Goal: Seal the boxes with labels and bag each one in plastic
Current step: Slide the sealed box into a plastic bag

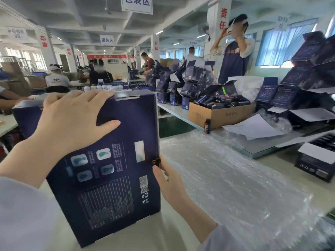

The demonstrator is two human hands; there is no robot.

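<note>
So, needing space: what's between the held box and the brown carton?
Head view: bubble wrap on the table, a dark gap, and a small bottle by the carton.

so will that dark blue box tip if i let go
Probably: the dark blue box stands tall on a narrow end and leans, steadied by the left hand on top and the right hand at its side. Its flat, crisp faces suggest stiff card, unlikely to buckle.
</note>
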